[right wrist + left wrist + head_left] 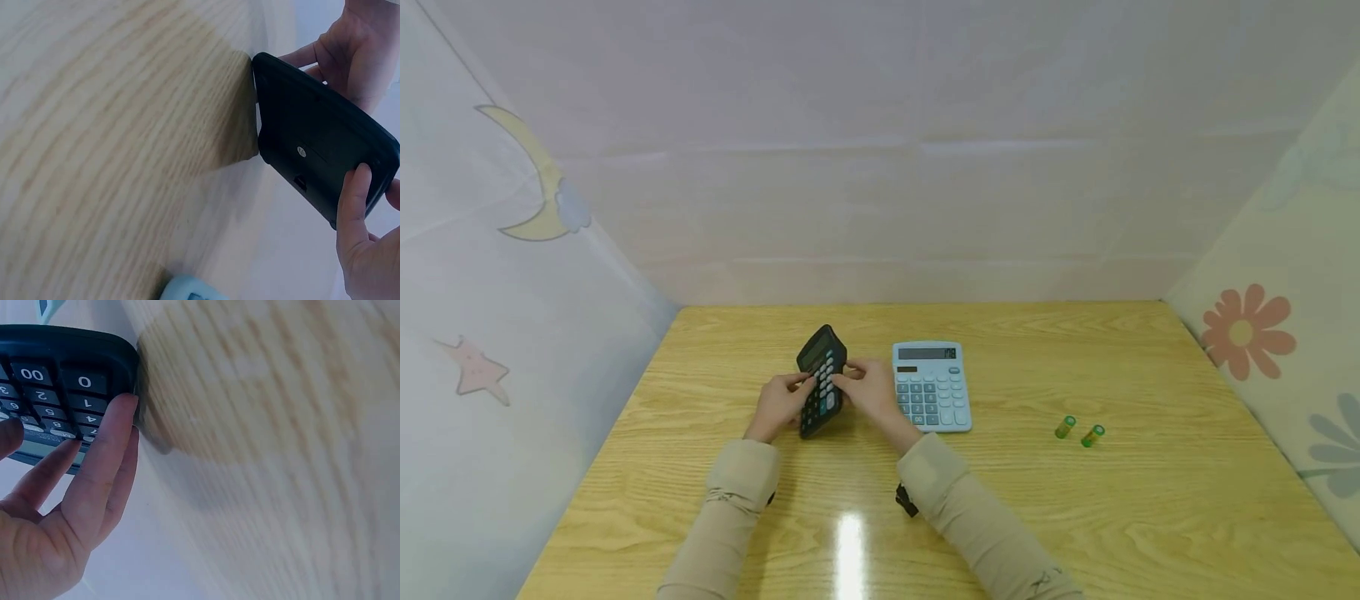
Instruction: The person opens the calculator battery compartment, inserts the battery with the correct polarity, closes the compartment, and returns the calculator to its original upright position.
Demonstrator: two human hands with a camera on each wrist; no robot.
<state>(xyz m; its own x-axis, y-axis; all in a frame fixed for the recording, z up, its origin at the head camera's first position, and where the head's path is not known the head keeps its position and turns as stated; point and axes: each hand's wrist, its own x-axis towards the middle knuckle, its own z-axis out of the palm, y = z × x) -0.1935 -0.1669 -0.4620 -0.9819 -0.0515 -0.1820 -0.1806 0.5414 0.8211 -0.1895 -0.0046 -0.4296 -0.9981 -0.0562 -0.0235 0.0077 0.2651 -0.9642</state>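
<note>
A black calculator [822,379] stands tilted on edge over the wooden table, gripped by both hands. My left hand [778,404] holds its left side, thumb on the key face; in the left wrist view, fingers [103,462] lie against its keys near the 0 and 1. My right hand [871,390] pinches the opposite side with the thumb over the keys. The right wrist view shows the calculator's back [312,137], with a small round sticker and a notch, and a right fingertip pressed on it. A light blue calculator [932,387] lies face up beside my right hand, its display lit.
Two green batteries [1065,427] stand on the table [1015,517] to the right, close together. Behind the table rises a pale cloth backdrop [910,208], with printed side panels at left and right.
</note>
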